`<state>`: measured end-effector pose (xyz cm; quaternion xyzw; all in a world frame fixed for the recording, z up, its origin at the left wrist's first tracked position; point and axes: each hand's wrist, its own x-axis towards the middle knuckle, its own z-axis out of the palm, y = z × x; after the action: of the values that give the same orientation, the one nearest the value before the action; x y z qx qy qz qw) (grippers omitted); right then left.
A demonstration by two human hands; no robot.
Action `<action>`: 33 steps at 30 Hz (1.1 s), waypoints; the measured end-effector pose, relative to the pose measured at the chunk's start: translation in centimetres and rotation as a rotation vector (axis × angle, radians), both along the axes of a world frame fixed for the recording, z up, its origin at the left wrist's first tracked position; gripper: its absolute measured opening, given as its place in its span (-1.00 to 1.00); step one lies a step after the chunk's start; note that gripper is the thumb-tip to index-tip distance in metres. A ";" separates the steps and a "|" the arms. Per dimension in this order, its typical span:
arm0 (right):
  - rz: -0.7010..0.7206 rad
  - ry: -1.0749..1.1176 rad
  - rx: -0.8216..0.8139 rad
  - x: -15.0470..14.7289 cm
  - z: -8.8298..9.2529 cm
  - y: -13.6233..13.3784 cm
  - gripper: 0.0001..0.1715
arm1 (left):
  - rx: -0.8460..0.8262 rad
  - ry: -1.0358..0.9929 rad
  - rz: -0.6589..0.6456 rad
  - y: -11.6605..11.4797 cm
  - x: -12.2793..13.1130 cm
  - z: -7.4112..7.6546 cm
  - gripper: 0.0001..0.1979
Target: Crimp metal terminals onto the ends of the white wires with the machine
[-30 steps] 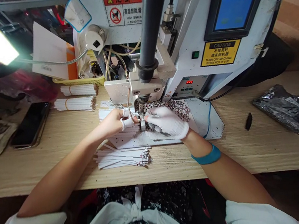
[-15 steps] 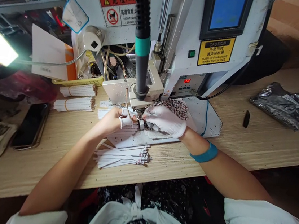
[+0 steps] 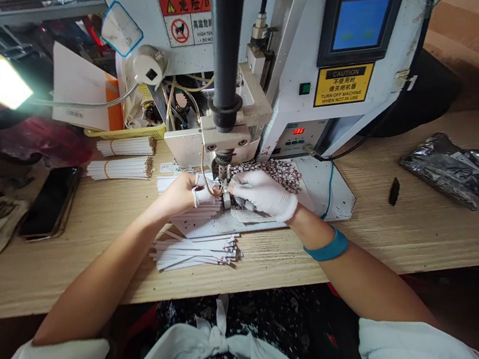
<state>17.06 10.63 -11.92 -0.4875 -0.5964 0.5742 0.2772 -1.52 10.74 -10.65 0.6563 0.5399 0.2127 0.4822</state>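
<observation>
My left hand (image 3: 183,196), with white covers on some fingers, is closed in a pinch just left of the tip of a soldering machine's head (image 3: 223,163). Whatever sits between those fingertips is too small to make out. From the other side my right hand (image 3: 264,194), in a white glove, pinches close to the same spot, its hold hidden by the fingers. A small metal block (image 3: 227,200) stands between the hands. White strips (image 3: 196,212) lie under my left hand. Behind my right hand is a heap of small dark-and-white parts (image 3: 286,173).
Loose white strips (image 3: 196,251) lie near the table's front edge. Banded bundles (image 3: 121,168) and a phone (image 3: 50,200) are at left. The machine body (image 3: 300,41) stands behind, with a thin brown tube (image 3: 201,166) by the head. A silvery bag (image 3: 454,168) lies at right.
The machine's head has risen, leaving more of its tip showing above my fingers. The red display reading differs. Both hands stay nearly in place.
</observation>
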 end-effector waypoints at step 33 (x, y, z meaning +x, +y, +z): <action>0.021 -0.578 0.629 2.7 -0.7 2.1 -0.75 | 0.403 1.002 -0.377 -3.9 -0.8 2.8 -0.77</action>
<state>19.79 12.69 -12.58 -0.5139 -0.8008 0.2066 0.2278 -2.29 6.86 -7.84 0.8409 0.5251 -0.1154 0.0622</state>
